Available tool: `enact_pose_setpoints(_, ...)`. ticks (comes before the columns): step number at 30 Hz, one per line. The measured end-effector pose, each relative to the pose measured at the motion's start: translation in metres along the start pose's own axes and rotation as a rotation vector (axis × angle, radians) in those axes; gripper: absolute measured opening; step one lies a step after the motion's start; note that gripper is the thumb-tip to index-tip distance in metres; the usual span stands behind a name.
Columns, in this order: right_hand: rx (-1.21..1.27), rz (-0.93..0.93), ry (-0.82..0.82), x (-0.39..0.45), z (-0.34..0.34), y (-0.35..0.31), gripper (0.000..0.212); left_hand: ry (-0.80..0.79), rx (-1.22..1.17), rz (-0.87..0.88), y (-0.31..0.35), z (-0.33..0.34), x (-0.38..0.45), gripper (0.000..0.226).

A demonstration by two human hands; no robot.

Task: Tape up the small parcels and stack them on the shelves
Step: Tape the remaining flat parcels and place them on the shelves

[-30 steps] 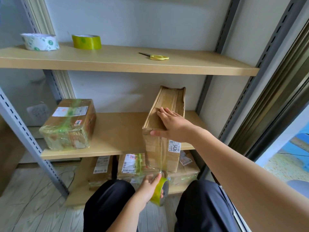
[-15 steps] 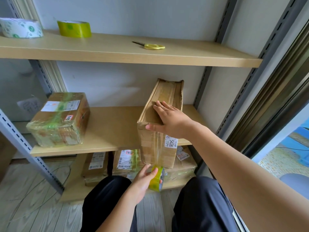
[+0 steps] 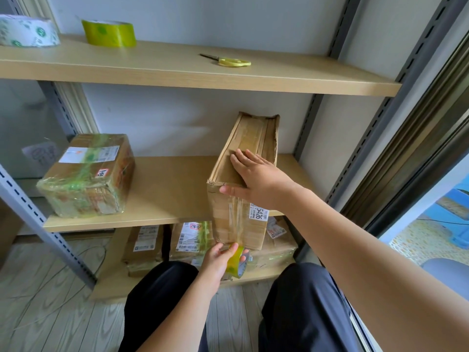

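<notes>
Tape roll (image 3: pixel 236 263) half-hidden behind L hand (image 3: pixel 218 260)

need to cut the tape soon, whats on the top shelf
On the top shelf lie yellow-handled scissors, a green tape roll and a white tape roll that runs off the left edge of the picture. Anything further left is out of view.

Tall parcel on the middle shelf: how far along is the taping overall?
Done: the green-taped parcel sits shelved. In hand: the right hand steadies the tall parcel while the left hand pulls the tape roll down its front. Left: finishing that strip, cutting it.
</notes>
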State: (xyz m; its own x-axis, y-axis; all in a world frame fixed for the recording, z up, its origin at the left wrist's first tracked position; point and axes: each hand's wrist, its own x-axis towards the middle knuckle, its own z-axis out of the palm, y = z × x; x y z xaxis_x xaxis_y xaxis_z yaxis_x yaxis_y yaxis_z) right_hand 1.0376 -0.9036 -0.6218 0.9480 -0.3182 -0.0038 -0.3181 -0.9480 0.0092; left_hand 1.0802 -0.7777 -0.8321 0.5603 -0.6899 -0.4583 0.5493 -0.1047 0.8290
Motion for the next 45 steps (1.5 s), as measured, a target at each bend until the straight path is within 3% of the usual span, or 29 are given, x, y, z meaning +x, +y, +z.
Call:
enact_pose_setpoints(4,-0.123,0.111,0.228,-0.008,0.001,-0.008,0.078,0.03,0.042,0.06,0.015,0.006,-0.01,0.029)
enact_pose_setpoints(12,-0.299,0.222,0.434,-0.006,-0.052,-0.02,0.057,0.047,0.176,0.237,0.06,0.012,-0.086,0.021)
enact_pose_setpoints(17,-0.348,0.272,0.583,-0.012,-0.071,-0.038,0.041,0.133,0.294,0.374,0.084,0.016,-0.13,0.041)
enact_pose_setpoints(23,-0.293,0.299,0.692,-0.032,-0.093,-0.047,0.056,0.144,0.35,0.485,0.113,0.019,-0.182,0.059)
enact_pose_setpoints(28,-0.143,0.293,0.563,-0.038,-0.091,-0.066,0.086,0.154,0.357,0.547,0.127,0.025,-0.195,0.056)
enact_pose_setpoints(32,0.04,0.135,0.373,-0.033,-0.064,-0.074,0.076,0.169,0.489,0.515,0.161,0.042,-0.195,0.043)
enact_pose_setpoints(39,0.104,0.13,0.325,-0.015,-0.071,-0.06,0.068,0.17,0.484,0.355,0.181,0.048,-0.208,0.041)
enact_pose_setpoints(45,0.125,0.124,0.321,-0.013,-0.072,-0.056,0.067,0.133,0.466,0.355,0.166,0.048,-0.216,0.022)
